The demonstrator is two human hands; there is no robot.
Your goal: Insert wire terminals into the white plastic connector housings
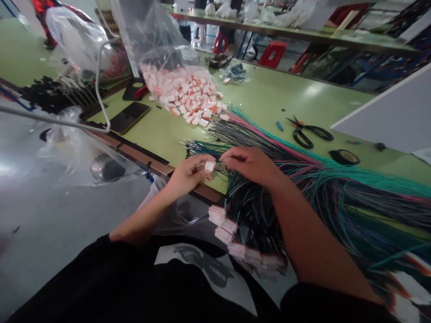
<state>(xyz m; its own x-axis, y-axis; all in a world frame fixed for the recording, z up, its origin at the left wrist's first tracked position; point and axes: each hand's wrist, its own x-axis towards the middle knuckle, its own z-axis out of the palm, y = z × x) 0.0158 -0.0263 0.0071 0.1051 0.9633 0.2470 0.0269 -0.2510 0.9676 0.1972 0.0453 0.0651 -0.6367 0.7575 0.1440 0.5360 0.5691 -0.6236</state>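
Observation:
My left hand [192,172] pinches a small white connector [209,166] between thumb and fingers, close to the table's front edge. Just right of it, my right hand [247,162] has its fingers bent together near the wire ends; whatever lies between its fingertips is too small to name. Under and beyond my right hand run long bundles of green, pink and dark wires [336,175]. Behind both hands lies a heap of white and orange connectors [193,96], spilling from a clear plastic bag [158,36]. Wired connectors [235,242] hang in stacks below the table edge.
Black scissors [305,132], a roll of black tape [345,157] and a small blue piece [279,126] lie on the green table [269,98] at the right. A phone [129,117] is at the left, near a bent metal rod [98,80]. Red stools [272,54] stand behind.

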